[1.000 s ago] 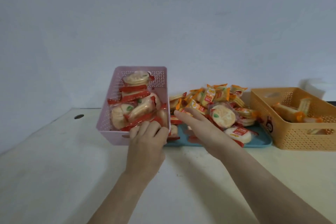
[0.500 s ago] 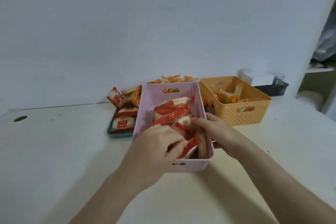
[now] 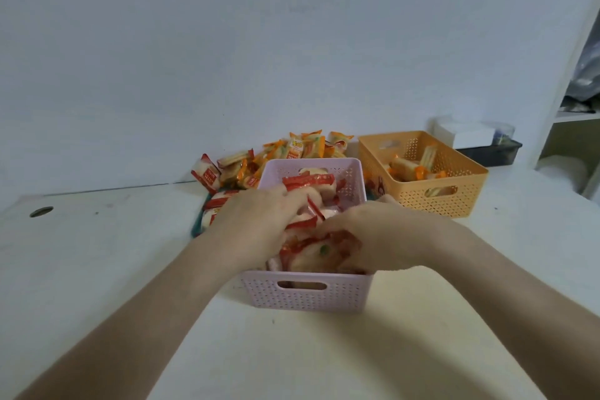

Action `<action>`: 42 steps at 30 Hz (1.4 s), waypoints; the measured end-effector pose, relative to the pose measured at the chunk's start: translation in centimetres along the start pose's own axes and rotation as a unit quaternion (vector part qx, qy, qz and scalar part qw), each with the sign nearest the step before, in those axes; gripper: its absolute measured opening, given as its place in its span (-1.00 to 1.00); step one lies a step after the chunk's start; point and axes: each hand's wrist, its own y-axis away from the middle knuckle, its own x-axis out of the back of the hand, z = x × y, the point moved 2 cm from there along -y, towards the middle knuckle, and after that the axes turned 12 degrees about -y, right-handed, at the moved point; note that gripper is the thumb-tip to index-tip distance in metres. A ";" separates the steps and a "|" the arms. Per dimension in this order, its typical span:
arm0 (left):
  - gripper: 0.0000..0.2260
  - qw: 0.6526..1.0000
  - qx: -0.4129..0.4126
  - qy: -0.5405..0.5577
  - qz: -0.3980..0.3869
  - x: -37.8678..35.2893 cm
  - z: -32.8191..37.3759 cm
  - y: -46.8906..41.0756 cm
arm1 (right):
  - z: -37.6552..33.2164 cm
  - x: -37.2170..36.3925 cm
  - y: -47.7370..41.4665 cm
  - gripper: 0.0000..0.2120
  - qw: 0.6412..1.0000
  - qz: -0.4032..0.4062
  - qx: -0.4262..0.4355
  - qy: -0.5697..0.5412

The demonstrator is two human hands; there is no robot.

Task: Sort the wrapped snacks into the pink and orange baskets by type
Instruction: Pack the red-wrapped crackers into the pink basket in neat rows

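Pink basket: the perforated pink plastic basket (image 3: 308, 297) stands near the middle of the white table (image 3: 97, 269), with a handle slot facing the front edge. It is heaped with red-wrapped round snacks (image 3: 308, 180).
Left hand: the left hand (image 3: 259, 224) reaches in over the basket's left wall, fingers bent down among the packets. The tips are buried, so I cannot tell whether it grips anything.
Right hand: the right hand (image 3: 386, 237) comes in over the right wall, fingers curled round a red-wrapped snack (image 3: 321, 250) at the front of the basket.
Orange basket: the perforated orange plastic basket (image 3: 438, 201) sits just beside the pink one, toward the back right. It holds a few orange-wrapped long snacks (image 3: 406, 167).
Unsorted pile: orange-wrapped packets (image 3: 305, 148) are heaped behind the pink basket along the table's back edge. Red-wrapped packets (image 3: 207, 175) lie to their left, on a teal tray (image 3: 195, 230) whose rim shows beside the left wrist.
Back right corner: a white box (image 3: 467, 136) rests on a dark tray (image 3: 493, 154).
Left edge: a round hole (image 3: 41, 211) is cut in the tabletop.
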 end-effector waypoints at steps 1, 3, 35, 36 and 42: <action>-0.83 1.000 0.001 0.019 0.009 -0.1 0.1 0.2 | 0.0 -0.1 -0.4 -0.62 1.000 0.024 0.002 0.014; -0.91 0.995 0.002 0.088 -0.042 -0.3 0.2 0.4 | 0.1 -0.7 -1.2 -0.67 0.996 0.083 0.016 0.025; -0.63 0.984 0.020 0.105 -0.145 -2.7 -1.3 0.6 | -2.0 2.5 -1.7 -0.68 0.966 0.255 0.024 0.038; -0.59 0.983 0.013 0.109 -0.148 -2.8 -1.4 0.6 | -2.4 2.4 -1.5 -0.81 0.963 0.248 0.036 0.100; -0.68 0.980 0.005 0.127 -0.152 -2.6 -1.1 0.8 | -3.9 0.1 -2.0 -0.50 0.992 0.041 0.051 0.104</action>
